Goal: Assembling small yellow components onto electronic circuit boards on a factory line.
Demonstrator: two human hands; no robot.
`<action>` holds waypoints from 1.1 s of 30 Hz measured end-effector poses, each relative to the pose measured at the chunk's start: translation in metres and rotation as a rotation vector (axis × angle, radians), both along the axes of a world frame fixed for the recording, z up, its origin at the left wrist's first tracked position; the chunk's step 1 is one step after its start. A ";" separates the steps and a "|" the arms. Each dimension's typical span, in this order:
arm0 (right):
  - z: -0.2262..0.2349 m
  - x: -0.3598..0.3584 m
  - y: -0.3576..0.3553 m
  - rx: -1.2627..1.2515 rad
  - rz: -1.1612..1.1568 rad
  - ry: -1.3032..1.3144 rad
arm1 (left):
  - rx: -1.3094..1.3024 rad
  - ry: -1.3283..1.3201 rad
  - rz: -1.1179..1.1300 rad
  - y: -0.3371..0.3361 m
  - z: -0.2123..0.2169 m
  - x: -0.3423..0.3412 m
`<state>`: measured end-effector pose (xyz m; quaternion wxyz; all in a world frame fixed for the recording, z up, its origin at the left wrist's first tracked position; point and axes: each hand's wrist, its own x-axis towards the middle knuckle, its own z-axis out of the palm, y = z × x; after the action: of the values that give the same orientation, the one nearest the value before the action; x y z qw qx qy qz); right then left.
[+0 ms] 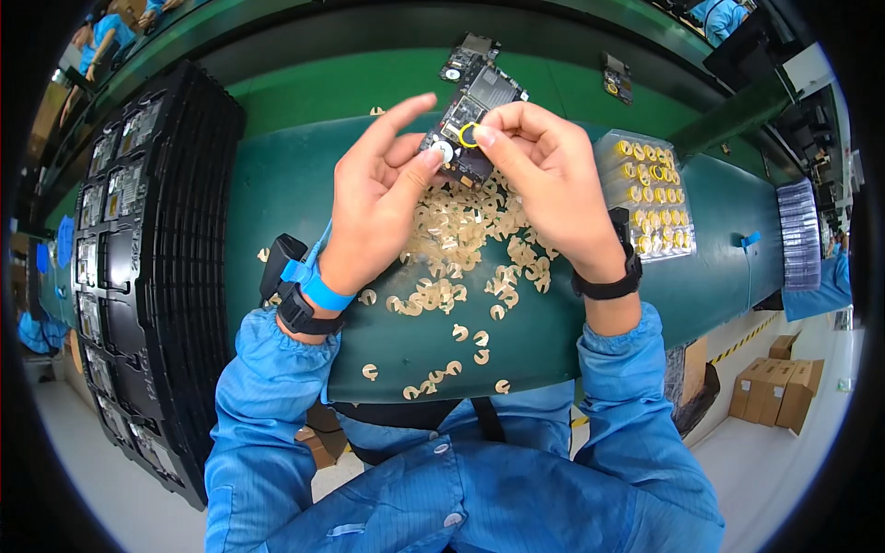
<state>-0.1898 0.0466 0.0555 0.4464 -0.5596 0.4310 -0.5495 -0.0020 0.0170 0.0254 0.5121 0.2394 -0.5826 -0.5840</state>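
A dark circuit board [493,89] with a silver shield is held above the table by my left hand [369,203]. My left thumb presses next to a white round disc [443,153] at the board's near left edge, with the index finger stretched out. My right hand [558,180] pinches a yellow-rimmed ring part [468,135] between thumb and fingertips, over the board's middle. Whether the ring touches the board I cannot tell. Below both hands lies a loose heap of small cream C-shaped pieces [447,230].
At the right stands a clear tray [684,241] with rows of yellow ring parts. Further boards [617,78] lie on the green surface [572,88] beyond. Tall stacked black trays [175,230] border the left side. Cardboard boxes [774,392] sit on the floor at right.
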 end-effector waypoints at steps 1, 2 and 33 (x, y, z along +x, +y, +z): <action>0.002 0.001 0.000 0.010 0.003 -0.032 | 0.020 0.003 -0.032 -0.001 0.001 0.001; 0.000 0.002 0.000 0.014 0.005 -0.033 | 0.024 0.002 -0.030 -0.001 -0.001 0.001; -0.011 0.009 0.001 -0.157 -0.136 0.464 | 0.147 0.079 -0.093 -0.002 -0.008 -0.001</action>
<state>-0.1811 0.0480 0.0444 0.2529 -0.6732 0.5147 -0.4669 -0.0031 0.0155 0.0173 0.4879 0.2257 -0.5282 -0.6573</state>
